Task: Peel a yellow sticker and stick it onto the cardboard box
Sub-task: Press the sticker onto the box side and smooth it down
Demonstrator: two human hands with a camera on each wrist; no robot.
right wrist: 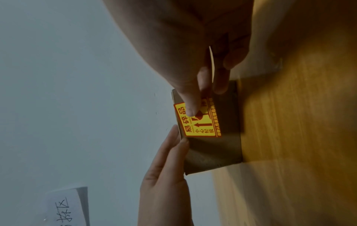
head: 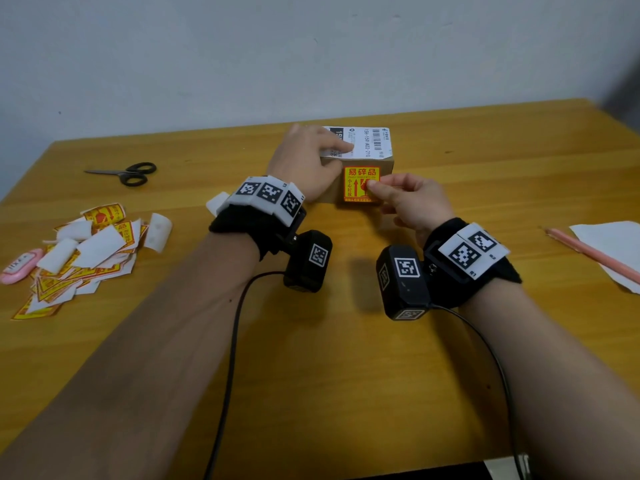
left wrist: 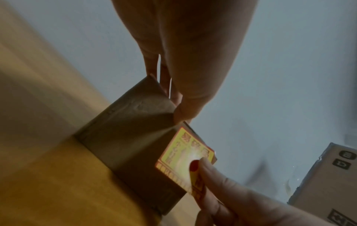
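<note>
A small cardboard box [head: 386, 171] stands on the wooden table [head: 346, 358], with a white shipping label on top. A yellow and red sticker [head: 356, 183] lies flat on its front face. My left hand [head: 304, 157] rests on the box's top left, fingers straight over the label. The thumb of my right hand [head: 405, 202] presses on the sticker's right part; its other fingers are curled. In the right wrist view the sticker [right wrist: 201, 126] is under that thumb, and a thin pale backing paper [right wrist: 212, 65] sits edge-on between two fingers. The left wrist view shows the sticker [left wrist: 183, 152] on the box [left wrist: 131, 137].
Black scissors [head: 126, 173] lie at the far left. A pile of sticker sheets and white backings [head: 86, 251] sits left, beside a pink object [head: 19, 266]. A pencil [head: 592, 254] lies on white paper [head: 609, 233] at the right edge. Another cardboard box [left wrist: 328, 183] stands off to the right.
</note>
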